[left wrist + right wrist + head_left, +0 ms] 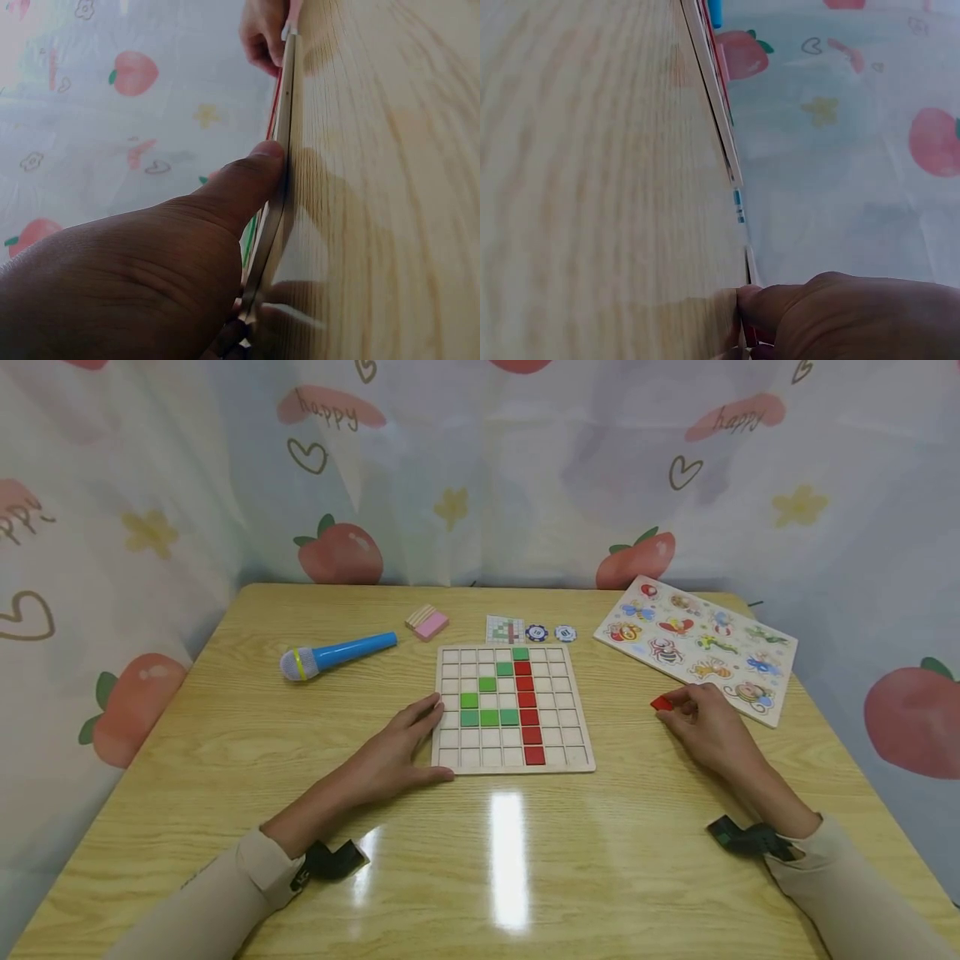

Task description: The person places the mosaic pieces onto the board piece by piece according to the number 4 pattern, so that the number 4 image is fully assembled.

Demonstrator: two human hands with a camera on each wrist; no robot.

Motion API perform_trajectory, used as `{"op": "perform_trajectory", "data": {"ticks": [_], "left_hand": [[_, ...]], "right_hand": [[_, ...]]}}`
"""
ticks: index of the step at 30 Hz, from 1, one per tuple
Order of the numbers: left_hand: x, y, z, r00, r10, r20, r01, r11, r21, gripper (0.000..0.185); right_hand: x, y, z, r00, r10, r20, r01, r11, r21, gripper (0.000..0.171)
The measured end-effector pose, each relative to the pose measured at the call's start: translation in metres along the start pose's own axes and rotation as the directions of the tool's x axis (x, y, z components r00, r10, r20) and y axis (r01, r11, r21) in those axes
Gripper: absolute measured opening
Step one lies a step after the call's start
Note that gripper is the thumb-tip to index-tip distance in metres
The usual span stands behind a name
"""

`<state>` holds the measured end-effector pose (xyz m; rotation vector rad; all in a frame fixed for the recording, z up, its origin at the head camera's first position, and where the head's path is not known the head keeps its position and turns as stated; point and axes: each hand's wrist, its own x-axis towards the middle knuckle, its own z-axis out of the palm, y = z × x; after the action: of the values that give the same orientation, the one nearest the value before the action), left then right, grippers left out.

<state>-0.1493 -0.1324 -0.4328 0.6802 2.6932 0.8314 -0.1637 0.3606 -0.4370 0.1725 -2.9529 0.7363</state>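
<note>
Here the table (225,827) carries a grid board (551,758); the left hand (397,752) rests against its left edge, fingers straight, while the right hand (708,722) has its fingers pinched round a red tile (662,702) right of the board.

Red tiles (527,700) in grid: six, plus one loose (662,702). Green tiles (489,717): seven. Chips (536,632): two. Microphone (337,655): one.

Pattern card (505,629) too small
</note>
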Motion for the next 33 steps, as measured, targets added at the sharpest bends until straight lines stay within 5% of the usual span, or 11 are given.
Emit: {"op": "perform_trajectory", "data": {"ticks": [11,16,20,24,29,33], "left_hand": [[0.001,0.000,0.001,1.000,0.000,0.005,0.000,1.000,-0.018,0.110],[0.001,0.000,0.001,1.000,-0.003,0.016,0.004,1.000,-0.025,0.110],[0.000,0.000,-0.001,1.000,-0.006,0.015,0.006,1.000,-0.027,0.110],[0.000,0.000,-0.002,1.000,0.000,0.005,0.000,1.000,-0.012,0.110],[-0.001,-0.001,-0.003,1.000,0.006,-0.002,-0.006,1.000,-0.011,0.110],[0.000,0.000,-0.002,1.000,0.007,0.014,-0.006,1.000,-0.012,0.110]], "right_hand": [[-0.002,-0.005,-0.004,0.999,-0.022,-0.030,0.022,1.000,-0.002,0.026],[-0.001,-0.034,-0.009,0.973,-0.226,-0.046,0.227,0.973,0.031,0.026],[0.009,-0.068,-0.005,0.912,-0.409,0.041,0.406,0.912,0.054,0.023],[0.023,-0.099,0.004,0.867,-0.460,0.191,0.449,0.888,0.099,0.017],[0.042,-0.121,0.021,0.846,-0.427,0.319,0.410,0.904,0.122,0.007],[0.047,-0.125,0.032,0.844,-0.415,0.341,0.397,0.909,0.124,0.005]]}}
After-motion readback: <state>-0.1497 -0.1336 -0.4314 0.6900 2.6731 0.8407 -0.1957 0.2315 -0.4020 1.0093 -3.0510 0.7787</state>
